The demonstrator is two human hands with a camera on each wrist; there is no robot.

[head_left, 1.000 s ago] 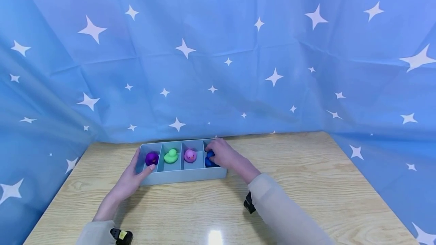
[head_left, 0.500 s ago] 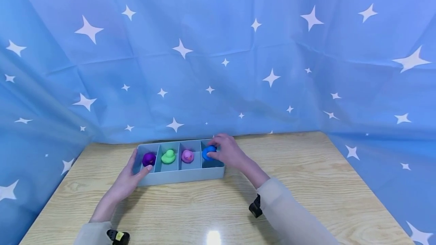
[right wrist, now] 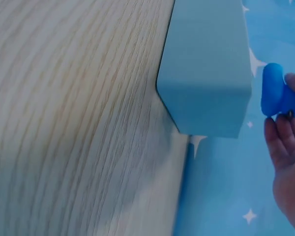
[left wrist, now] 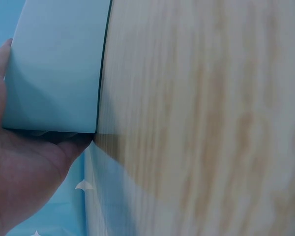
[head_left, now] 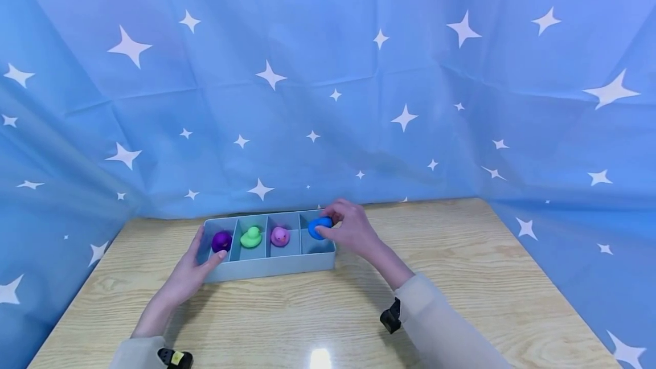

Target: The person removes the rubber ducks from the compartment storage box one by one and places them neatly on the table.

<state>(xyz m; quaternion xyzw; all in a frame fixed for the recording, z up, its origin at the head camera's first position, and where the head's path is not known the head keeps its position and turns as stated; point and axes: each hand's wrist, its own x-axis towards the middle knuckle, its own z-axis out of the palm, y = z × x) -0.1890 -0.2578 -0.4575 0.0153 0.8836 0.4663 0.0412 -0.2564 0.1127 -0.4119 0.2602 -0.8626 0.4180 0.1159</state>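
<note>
A pale blue tray (head_left: 271,267) with several compartments lies on the wooden table (head_left: 318,312). A purple duck (head_left: 221,241), a green duck (head_left: 251,237) and a pink duck (head_left: 279,236) sit in its three left compartments. My right hand (head_left: 344,228) pinches a blue duck (head_left: 320,227) and holds it above the rightmost compartment; the right wrist view shows the blue duck (right wrist: 280,96) in my fingers beyond the tray (right wrist: 206,73). My left hand (head_left: 192,269) grips the tray's left end, thumb on the front wall, and the left wrist view shows that hand (left wrist: 19,191) against the tray (left wrist: 56,64).
A blue cloth with white stars (head_left: 328,84) hangs behind and at both sides of the table. Bare wood spreads in front of the tray and to its right.
My right hand has lifted the blue duck out of the rightmost compartment and raised it slightly to the right. The left hand has stayed on the tray's end.
</note>
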